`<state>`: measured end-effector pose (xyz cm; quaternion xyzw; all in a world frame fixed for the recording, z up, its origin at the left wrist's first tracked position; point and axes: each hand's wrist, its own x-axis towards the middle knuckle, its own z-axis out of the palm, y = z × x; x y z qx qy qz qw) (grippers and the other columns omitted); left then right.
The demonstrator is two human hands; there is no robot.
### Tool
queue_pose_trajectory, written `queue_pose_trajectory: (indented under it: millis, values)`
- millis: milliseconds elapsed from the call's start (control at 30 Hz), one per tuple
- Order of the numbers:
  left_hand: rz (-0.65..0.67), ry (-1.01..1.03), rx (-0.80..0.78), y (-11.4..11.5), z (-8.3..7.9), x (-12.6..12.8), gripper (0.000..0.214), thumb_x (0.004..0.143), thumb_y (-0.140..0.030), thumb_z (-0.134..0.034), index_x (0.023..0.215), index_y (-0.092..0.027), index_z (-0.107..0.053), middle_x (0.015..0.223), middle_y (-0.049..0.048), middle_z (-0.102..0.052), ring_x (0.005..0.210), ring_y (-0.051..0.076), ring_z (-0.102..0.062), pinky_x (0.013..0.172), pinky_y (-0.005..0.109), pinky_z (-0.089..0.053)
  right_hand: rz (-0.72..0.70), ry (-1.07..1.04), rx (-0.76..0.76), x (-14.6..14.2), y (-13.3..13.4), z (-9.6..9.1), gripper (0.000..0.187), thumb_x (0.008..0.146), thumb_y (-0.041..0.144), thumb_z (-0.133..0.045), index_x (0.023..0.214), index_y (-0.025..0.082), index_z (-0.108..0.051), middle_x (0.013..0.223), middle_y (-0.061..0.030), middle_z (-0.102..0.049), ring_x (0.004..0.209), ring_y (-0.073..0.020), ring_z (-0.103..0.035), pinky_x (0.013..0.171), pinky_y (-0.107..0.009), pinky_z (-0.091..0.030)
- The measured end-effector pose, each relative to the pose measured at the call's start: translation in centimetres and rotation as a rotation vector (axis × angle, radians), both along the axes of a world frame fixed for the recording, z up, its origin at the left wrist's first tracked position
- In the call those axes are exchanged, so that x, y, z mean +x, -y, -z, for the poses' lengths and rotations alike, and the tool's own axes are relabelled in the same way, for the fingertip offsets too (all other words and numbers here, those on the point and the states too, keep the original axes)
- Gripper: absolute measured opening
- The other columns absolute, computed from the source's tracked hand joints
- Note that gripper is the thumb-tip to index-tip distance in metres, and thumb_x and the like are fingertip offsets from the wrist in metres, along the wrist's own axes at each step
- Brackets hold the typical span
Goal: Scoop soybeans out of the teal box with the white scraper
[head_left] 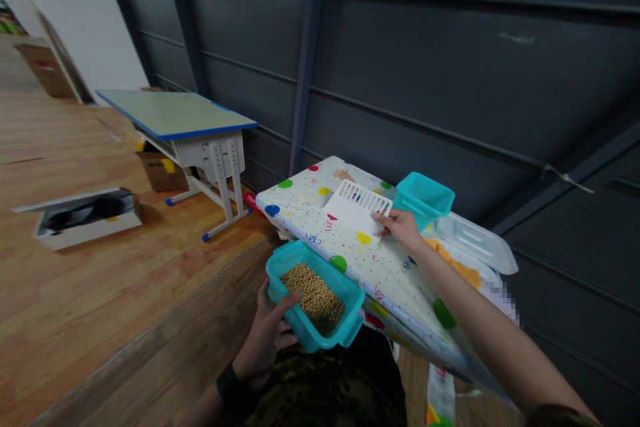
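My left hand (273,323) grips the near left side of a turquoise plastic tub (327,270), its thumb over the rim. Soybeans (314,297) lie inside, and the tub is held at the table's front edge, close to my body. With fingers pinched on its right edge, my right hand (399,227) holds a flat white slotted plate (353,212) just over or on the tabletop; I cannot tell which. Behind the plate, a small heap of light tan bits (344,175) rests on the spotted tablecloth (300,203).
A second turquoise tub (425,199) stands at the table's back right, beside a clear plastic lid (477,240) and an orange cloth (457,263). A dark panelled wall (425,80) runs behind. To the left are a desk (175,113) and an open white box (90,220) on the floor.
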<state>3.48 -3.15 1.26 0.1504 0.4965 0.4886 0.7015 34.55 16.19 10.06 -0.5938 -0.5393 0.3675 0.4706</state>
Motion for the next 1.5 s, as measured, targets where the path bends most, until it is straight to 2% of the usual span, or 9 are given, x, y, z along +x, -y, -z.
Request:
queue_pose_trajectory:
  millis: [200, 400, 500, 800, 967, 1067, 1167, 1367, 1500]
  values:
    - [-0.021, 0.032, 0.004, 0.2, -0.5, -0.2, 0.110, 0.089, -0.042, -0.097, 0.174, -0.044, -0.027, 0.166, 0.0178, -0.068, 0.109, 0.035, -0.090, 0.098, 0.058, -0.073, 0.117, -0.161, 0.021, -0.1, -2.8, -0.7, 0.029, 0.076, 0.033, -0.107, 0.082, 0.016, -0.084, 0.083, -0.0059, -0.084, 0.066, -0.0170, -0.073, 0.054, -0.029, -0.072]
    - [-0.014, -0.015, -0.022, 0.1, -0.5, -0.1, 0.106, 0.091, -0.041, -0.095, 0.173, -0.043, -0.027, 0.162, 0.0186, -0.071, 0.096, 0.032, -0.091, 0.088, 0.054, -0.075, 0.237, -0.233, 0.020, -5.5, -4.5, 1.0, 0.024, 0.085, 0.025, -0.101, 0.081, 0.016, -0.080, 0.073, -0.0020, -0.079, 0.057, -0.0149, -0.072, 0.057, -0.029, -0.074]
    - [-0.021, -0.063, -0.034, 0.0, -0.2, -0.1, 0.108, 0.091, -0.043, -0.095, 0.174, -0.042, -0.026, 0.159, 0.0183, -0.073, 0.089, 0.029, -0.090, 0.080, 0.049, -0.075, 0.247, -0.206, -0.009, -7.0, -4.6, 2.2, 0.025, 0.085, 0.023, -0.101, 0.078, 0.016, -0.078, 0.067, -0.0011, -0.076, 0.053, -0.0163, -0.074, 0.051, -0.025, -0.069]
    - [-0.035, -0.080, -0.007, 0.2, 0.1, 0.2, 0.104, 0.090, -0.046, -0.094, 0.172, -0.043, -0.030, 0.153, 0.0153, -0.076, 0.086, 0.027, -0.088, 0.070, 0.039, -0.071, 0.429, -0.203, 0.048, -3.7, -4.3, 1.9, 0.015, 0.090, 0.016, -0.090, 0.078, 0.015, -0.080, 0.071, -0.0014, -0.079, 0.051, -0.0134, -0.070, 0.050, -0.024, -0.067]
    - [-0.017, -0.112, -0.012, 0.2, 0.8, 0.0, 0.109, 0.086, -0.053, -0.096, 0.173, -0.043, -0.032, 0.139, 0.0136, -0.080, 0.088, 0.030, -0.089, 0.066, 0.036, -0.068, 0.372, 0.158, 0.163, -0.5, -4.3, 1.1, 0.026, 0.099, 0.038, -0.084, 0.089, 0.014, -0.085, 0.078, -0.0075, -0.084, 0.069, -0.0248, -0.081, 0.060, -0.032, -0.068]
    - [-0.016, -0.104, -0.011, 0.2, 0.6, 0.0, 0.114, 0.083, -0.054, -0.099, 0.173, -0.044, -0.031, 0.147, 0.0148, -0.078, 0.090, 0.031, -0.089, 0.070, 0.042, -0.072, 0.331, 0.564, 0.216, 0.5, -4.6, 1.0, 0.034, 0.106, 0.036, -0.075, 0.080, 0.016, -0.082, 0.076, -0.0137, -0.084, 0.081, -0.0333, -0.084, 0.074, -0.037, -0.064]
    - [-0.025, -0.101, -0.011, 0.3, 0.0, 0.1, 0.113, 0.085, -0.051, -0.099, 0.174, -0.044, -0.030, 0.154, 0.0165, -0.076, 0.090, 0.031, -0.090, 0.071, 0.044, -0.074, 0.288, 0.824, 0.246, 0.1, -5.3, 1.3, 0.034, 0.111, 0.030, -0.066, 0.083, 0.018, -0.082, 0.084, -0.0180, -0.086, 0.084, -0.0337, -0.083, 0.078, -0.036, -0.056]
    - [-0.038, -0.093, -0.032, 0.3, -0.2, 0.2, 0.111, 0.086, -0.048, -0.098, 0.175, -0.042, -0.032, 0.156, 0.0169, -0.077, 0.097, 0.034, -0.092, 0.063, 0.036, -0.071, 0.242, 0.932, 0.228, -0.9, -6.7, 2.1, 0.033, 0.112, 0.027, -0.066, 0.083, 0.020, -0.082, 0.088, -0.0159, -0.087, 0.076, -0.0263, -0.078, 0.070, -0.031, -0.046]
    - [-0.033, -0.083, -0.039, 0.1, -0.2, 0.1, 0.110, 0.088, -0.044, -0.097, 0.175, -0.040, -0.029, 0.152, 0.0184, -0.078, 0.092, 0.035, -0.091, 0.060, 0.037, -0.069, 0.154, 0.915, 0.264, -0.4, -6.5, 2.3, 0.037, 0.111, 0.031, -0.066, 0.077, 0.021, -0.079, 0.079, -0.0136, -0.084, 0.075, -0.0271, -0.077, 0.069, -0.032, -0.045]
